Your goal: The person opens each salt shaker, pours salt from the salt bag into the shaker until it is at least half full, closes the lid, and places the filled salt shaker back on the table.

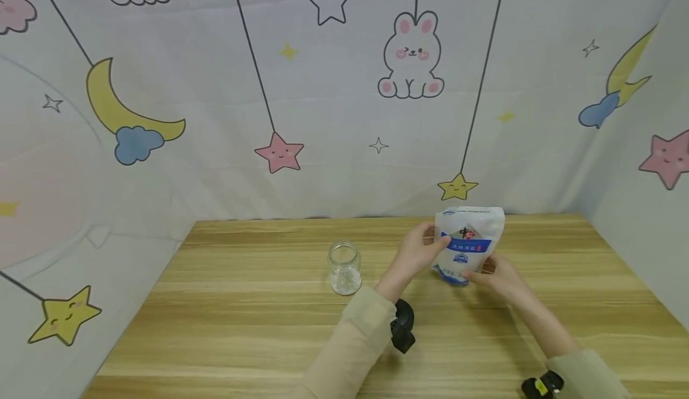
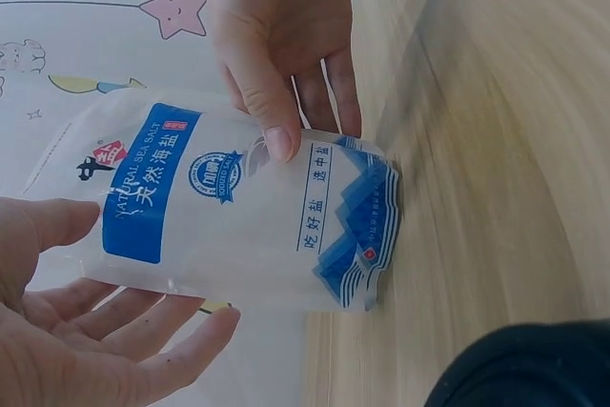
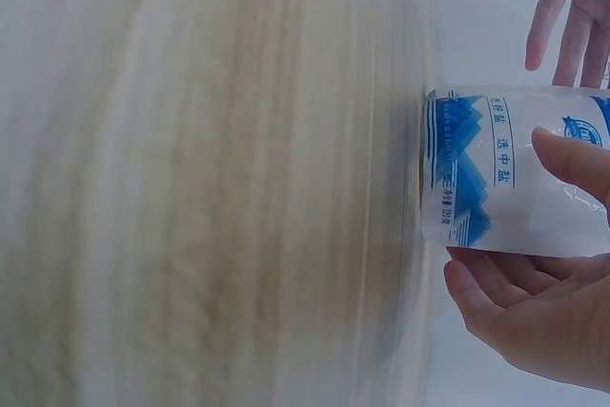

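Salt bag [image 1: 467,246] held over the right-hand half of the wood-grain table [image 1: 242,339], to the right of a glass jar [image 1: 344,256] and well apart from it. Bag front faces the wearer; top leans to the right. Its lower edge is close to the tabletop; contact cannot be told. Left hand [image 1: 417,249]: holding the bag at its left side, thumb on the front, fingers behind. Right hand [image 1: 497,276]: holding the lower right side, thumb likewise in front, fingers behind. Label, read mainly from the left wrist view: logo [image 2: 102,160] with a black 中 and a 盐 in a red diamond; blue band [image 2: 138,231] with white lettering, "NATURAL SEA SALT" and 天然海盐, plus a small red stamp, illegible. Below it, a round blue seal [image 2: 215,176], lettering too small to read with confidence. Further down, slogan [image 2: 317,199] in two parts between thin blue rules: 吃好盐 and 选中盐. Blue mountain print [image 2: 367,207] at the base; the right wrist view shows a line of fine print there, figures uncertain. Jar: upright, mouth uncovered, whitish contents at the bottom. Backdrop [image 1: 334,100]: printed stars, moons and rabbits.
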The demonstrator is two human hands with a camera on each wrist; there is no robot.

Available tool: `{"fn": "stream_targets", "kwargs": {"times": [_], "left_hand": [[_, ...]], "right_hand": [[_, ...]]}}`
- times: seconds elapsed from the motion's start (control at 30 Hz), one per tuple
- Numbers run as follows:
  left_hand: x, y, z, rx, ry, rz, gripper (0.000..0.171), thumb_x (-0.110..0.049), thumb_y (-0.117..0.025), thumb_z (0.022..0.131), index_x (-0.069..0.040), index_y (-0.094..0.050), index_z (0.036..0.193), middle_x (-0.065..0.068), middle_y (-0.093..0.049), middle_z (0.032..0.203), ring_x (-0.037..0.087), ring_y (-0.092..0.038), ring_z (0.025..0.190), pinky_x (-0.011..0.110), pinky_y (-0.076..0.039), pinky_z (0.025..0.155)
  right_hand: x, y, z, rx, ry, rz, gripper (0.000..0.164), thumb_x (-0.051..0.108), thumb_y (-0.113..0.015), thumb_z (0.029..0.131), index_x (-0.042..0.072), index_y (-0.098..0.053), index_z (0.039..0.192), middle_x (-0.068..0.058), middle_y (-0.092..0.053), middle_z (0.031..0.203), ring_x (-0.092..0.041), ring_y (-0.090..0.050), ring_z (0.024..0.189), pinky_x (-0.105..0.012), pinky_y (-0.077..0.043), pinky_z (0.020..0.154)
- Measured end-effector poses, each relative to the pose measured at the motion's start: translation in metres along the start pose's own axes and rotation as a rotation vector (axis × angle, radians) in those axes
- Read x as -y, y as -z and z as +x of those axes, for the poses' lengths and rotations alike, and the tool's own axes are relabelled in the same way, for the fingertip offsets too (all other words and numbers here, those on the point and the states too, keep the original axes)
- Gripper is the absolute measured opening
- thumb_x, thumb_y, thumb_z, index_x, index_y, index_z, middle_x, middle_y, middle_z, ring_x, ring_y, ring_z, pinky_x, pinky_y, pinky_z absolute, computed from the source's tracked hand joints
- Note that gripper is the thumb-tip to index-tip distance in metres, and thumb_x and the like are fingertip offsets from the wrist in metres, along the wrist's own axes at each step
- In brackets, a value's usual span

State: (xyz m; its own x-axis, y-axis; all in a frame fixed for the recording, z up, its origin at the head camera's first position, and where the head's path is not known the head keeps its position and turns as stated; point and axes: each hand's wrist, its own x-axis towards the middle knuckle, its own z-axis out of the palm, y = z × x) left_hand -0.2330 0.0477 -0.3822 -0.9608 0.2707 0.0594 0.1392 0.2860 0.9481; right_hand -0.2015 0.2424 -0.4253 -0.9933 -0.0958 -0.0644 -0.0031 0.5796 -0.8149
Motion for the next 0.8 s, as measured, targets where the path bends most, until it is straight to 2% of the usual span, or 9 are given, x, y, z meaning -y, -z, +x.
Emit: {"fn": "stream_targets", "kwargs": {"times": [0.3,0.6,0.8], "left_hand": [[0.0005,-0.0051,0.0031,-0.031,0.015,-0.004,0.039,-0.025,-0.064,0.093,-0.008,-0.059,0.127,0.014,-0.063,0.127,0.029,-0.063,0.115,0.037,-0.053,0.097],[0.0028,-0.0067,0.0027,-0.038,0.04,0.002,0.041,-0.028,-0.064,0.092,-0.012,-0.057,0.13,0.012,-0.063,0.126,0.029,-0.063,0.114,0.039,-0.054,0.095],[0.0021,-0.0076,0.0027,-0.037,0.049,0.006,0.042,-0.03,-0.064,0.092,-0.016,-0.057,0.131,0.011,-0.063,0.127,0.029,-0.062,0.114,0.041,-0.054,0.094]], "right_hand": [[-0.0012,-0.0012,0.0017,-0.007,-0.046,-0.006,0.071,0.03,-0.068,0.089,-0.009,-0.036,0.14,-0.035,-0.046,0.137,-0.047,-0.051,0.12,-0.058,-0.046,0.098],[-0.004,-0.0054,0.0041,-0.011,-0.056,0.004,0.065,0.025,-0.067,0.09,-0.011,-0.04,0.136,-0.035,-0.05,0.133,-0.044,-0.056,0.116,-0.049,-0.051,0.093],[-0.003,-0.0062,0.005,-0.011,-0.064,0.006,0.065,0.024,-0.068,0.089,-0.011,-0.04,0.135,-0.035,-0.05,0.132,-0.044,-0.056,0.116,-0.051,-0.05,0.094]]}}
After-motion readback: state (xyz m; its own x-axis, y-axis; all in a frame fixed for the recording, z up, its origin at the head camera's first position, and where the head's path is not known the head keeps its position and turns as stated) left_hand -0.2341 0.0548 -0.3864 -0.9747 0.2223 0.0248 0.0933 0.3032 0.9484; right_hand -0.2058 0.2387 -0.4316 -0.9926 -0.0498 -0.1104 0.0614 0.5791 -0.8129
